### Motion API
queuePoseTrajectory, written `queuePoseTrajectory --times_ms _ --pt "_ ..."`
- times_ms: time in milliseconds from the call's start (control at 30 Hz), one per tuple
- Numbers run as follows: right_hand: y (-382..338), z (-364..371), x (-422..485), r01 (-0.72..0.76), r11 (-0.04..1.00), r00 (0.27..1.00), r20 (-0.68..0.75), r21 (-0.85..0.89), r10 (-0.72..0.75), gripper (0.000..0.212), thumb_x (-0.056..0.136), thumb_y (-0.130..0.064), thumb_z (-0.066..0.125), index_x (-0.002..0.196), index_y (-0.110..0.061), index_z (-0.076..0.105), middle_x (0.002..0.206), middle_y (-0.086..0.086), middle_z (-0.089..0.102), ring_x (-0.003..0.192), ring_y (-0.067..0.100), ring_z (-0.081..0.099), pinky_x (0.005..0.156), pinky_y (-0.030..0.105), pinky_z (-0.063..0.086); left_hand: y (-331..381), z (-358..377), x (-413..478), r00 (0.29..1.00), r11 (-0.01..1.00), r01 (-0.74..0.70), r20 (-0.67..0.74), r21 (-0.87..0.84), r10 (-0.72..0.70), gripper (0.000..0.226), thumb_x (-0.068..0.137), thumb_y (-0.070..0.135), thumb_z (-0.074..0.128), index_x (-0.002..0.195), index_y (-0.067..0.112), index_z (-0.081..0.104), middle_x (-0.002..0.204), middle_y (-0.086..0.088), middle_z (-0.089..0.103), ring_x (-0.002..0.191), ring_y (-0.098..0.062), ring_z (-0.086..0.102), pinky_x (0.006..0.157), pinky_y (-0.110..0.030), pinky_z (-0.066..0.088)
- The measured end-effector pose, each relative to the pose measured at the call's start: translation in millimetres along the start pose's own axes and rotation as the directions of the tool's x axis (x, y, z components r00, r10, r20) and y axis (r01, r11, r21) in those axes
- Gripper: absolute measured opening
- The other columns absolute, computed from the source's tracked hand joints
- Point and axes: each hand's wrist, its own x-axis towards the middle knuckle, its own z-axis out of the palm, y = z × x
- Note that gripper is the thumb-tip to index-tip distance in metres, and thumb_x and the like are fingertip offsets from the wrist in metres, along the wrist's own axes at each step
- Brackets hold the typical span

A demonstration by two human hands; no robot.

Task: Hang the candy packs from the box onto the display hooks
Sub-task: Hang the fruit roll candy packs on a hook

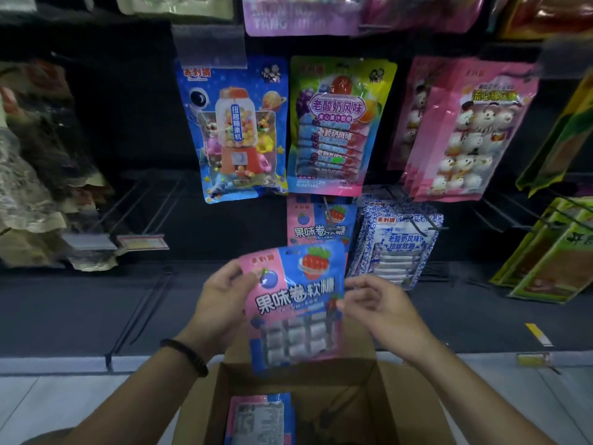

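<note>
A pink and blue candy pack [296,303] is held upright above the open cardboard box [369,403]. My left hand [221,300] pinches its upper left edge. My right hand [375,303] pinches its right edge with thumb and fingers. A pack of the same kind [321,224] hangs on a display hook [327,211] just above and behind the held one. More of these packs [260,419] lie back side up in the box.
Blue-white packs [398,239] hang right of the hook. Above hang a blue gumball pack [237,130], a purple-green pack [337,126] and pink marshmallow packs [462,130]. Bare black hooks [141,207] jut out at left. Green packs [552,252] hang far right.
</note>
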Motion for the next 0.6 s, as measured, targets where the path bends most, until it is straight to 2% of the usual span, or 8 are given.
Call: queuePoseTrajectory --times_ms 67,133,200,267,333,433,533,600 --pt "1.1 4.8 3.8 0.028 0.999 0.997 -0.075 0.041 -0.025 0.021 0.093 -0.033 0.081 0.111 -0.031 0.070 0.093 -0.002 0.079 0.094 0.013 0.076 0.088 0.040 0.060 -5.4 6.1 -0.3 1.000 0.998 0.004 0.031 0.066 -0.006 0.011 0.105 0.012 0.062 0.111 0.006 0.069 0.109 -0.033 0.075 0.099 -0.059 0.069 0.089 -0.091 0.035" --pt "-0.4 5.2 9.6 0.082 0.997 0.982 -0.171 0.004 -0.080 0.011 0.100 -0.040 0.071 0.104 -0.031 0.073 0.090 -0.002 0.079 0.090 0.015 0.076 0.084 0.050 0.060 -6.9 12.9 0.0 0.998 0.993 -0.011 0.068 0.113 0.003 0.011 0.106 0.012 0.062 0.112 0.007 0.069 0.107 -0.028 0.077 0.103 -0.063 0.068 0.090 -0.089 0.039" --pt "-4.0 4.2 15.0 0.106 0.994 0.977 -0.186 0.010 -0.103 0.022 0.106 -0.039 0.062 0.098 -0.024 0.075 0.092 0.002 0.079 0.088 0.023 0.077 0.080 0.054 0.062 -7.3 22.4 -0.4 0.996 0.992 -0.036 0.085 0.121 0.026 0.014 0.106 0.010 0.060 0.115 0.004 0.069 0.106 -0.025 0.079 0.103 -0.058 0.070 0.093 -0.081 0.048" --pt "-8.6 0.2 22.8 0.068 0.997 0.982 -0.178 0.046 -0.059 0.027 0.109 -0.032 0.059 0.094 -0.016 0.075 0.090 0.007 0.080 0.070 0.029 0.074 0.064 0.048 0.059 -10.1 29.8 2.0 0.995 0.992 -0.044 0.089 0.121 0.033 0.016 0.106 0.012 0.060 0.116 0.003 0.069 0.106 -0.024 0.079 0.104 -0.056 0.071 0.093 -0.076 0.052" --pt "-13.3 -8.2 34.0 -0.036 0.997 0.984 -0.172 0.068 0.048 0.028 0.109 -0.029 0.060 0.095 -0.010 0.075 0.087 0.006 0.080 0.055 0.021 0.067 0.050 0.032 0.049 -10.7 35.6 9.4 0.997 0.988 -0.021 0.082 0.150 0.009 0.019 0.107 0.017 0.060 0.116 0.005 0.070 0.105 -0.023 0.080 0.100 -0.049 0.076 0.084 -0.064 0.061" --pt "-17.7 -17.3 54.6 -0.172 0.970 0.969 -0.150 0.171 0.198 0.027 0.107 -0.028 0.064 0.098 -0.005 0.074 0.084 0.012 0.077 0.053 0.019 0.067 0.049 0.031 0.048 -5.8 44.9 30.9 0.996 0.954 -0.033 0.088 0.297 0.007 0.020 0.108 0.028 0.060 0.112 0.013 0.074 0.098 -0.014 0.082 0.085 -0.029 0.081 0.070 -0.046 0.067" --pt "-20.7 -23.4 75.4 -0.142 0.970 0.959 -0.215 0.196 0.184 0.026 0.106 -0.027 0.066 0.093 -0.006 0.073 0.082 0.016 0.075 0.056 0.024 0.067 0.053 0.034 0.052 -2.0 59.7 52.3 0.995 0.934 -0.089 0.069 0.346 0.070 0.018 0.106 0.026 0.063 0.104 0.016 0.078 0.096 -0.009 0.083 0.090 -0.030 0.081 0.080 -0.053 0.067" --pt "-21.5 -24.6 84.7 -0.095 0.983 0.953 -0.271 0.159 0.136 0.027 0.106 -0.027 0.065 0.088 -0.009 0.072 0.082 0.013 0.074 0.058 0.022 0.067 0.052 0.033 0.053 -2.9 68.8 62.7 0.996 0.944 -0.088 0.050 0.318 0.075 0.017 0.106 0.023 0.064 0.103 0.014 0.078 0.096 -0.010 0.083 0.090 -0.029 0.081 0.078 -0.049 0.067"
